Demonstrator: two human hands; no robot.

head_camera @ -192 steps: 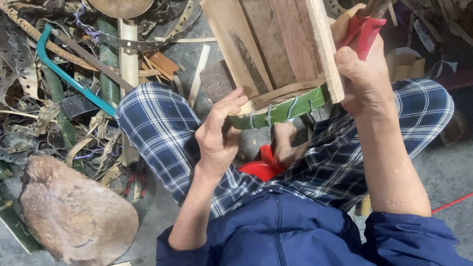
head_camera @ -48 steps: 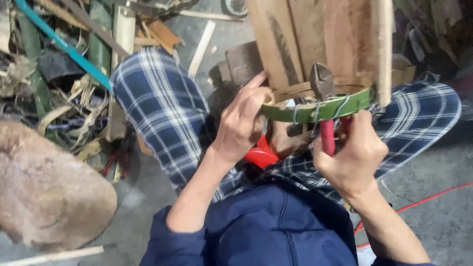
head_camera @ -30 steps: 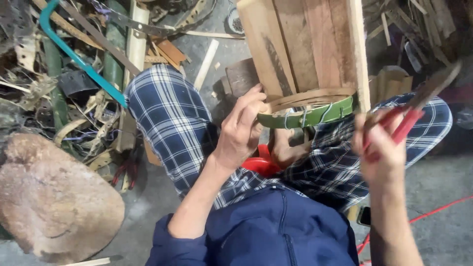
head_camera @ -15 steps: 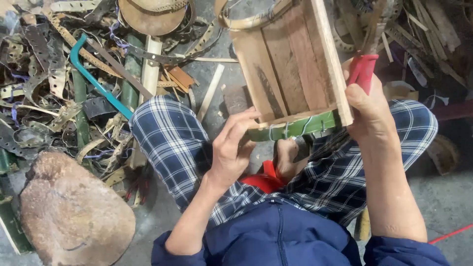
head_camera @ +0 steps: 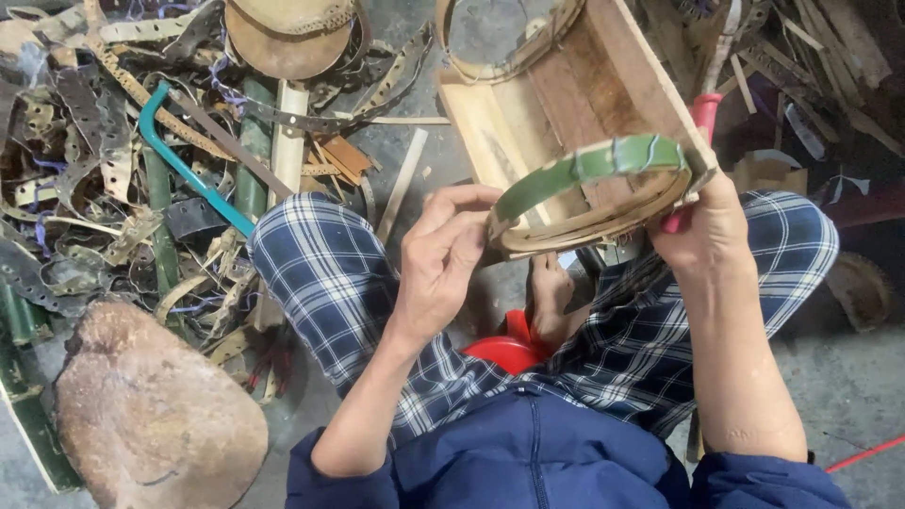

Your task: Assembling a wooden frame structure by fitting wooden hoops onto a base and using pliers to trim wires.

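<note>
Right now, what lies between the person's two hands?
In the head view, the green bamboo strip bent round the wooden container's rim spans from the left hand to the right hand, which grips a red-handled tool.

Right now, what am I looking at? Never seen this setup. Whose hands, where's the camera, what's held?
One view only, from a camera on the person's head, looking down at their lap and two bare hands. The left hand pinches the near end of a green band that hoops round a wooden box. The right hand steadies the box's other side and grips a red-handled tool; its head is hidden. On the floor lie scrap strips, a blue-green bar and a big stone.
</note>
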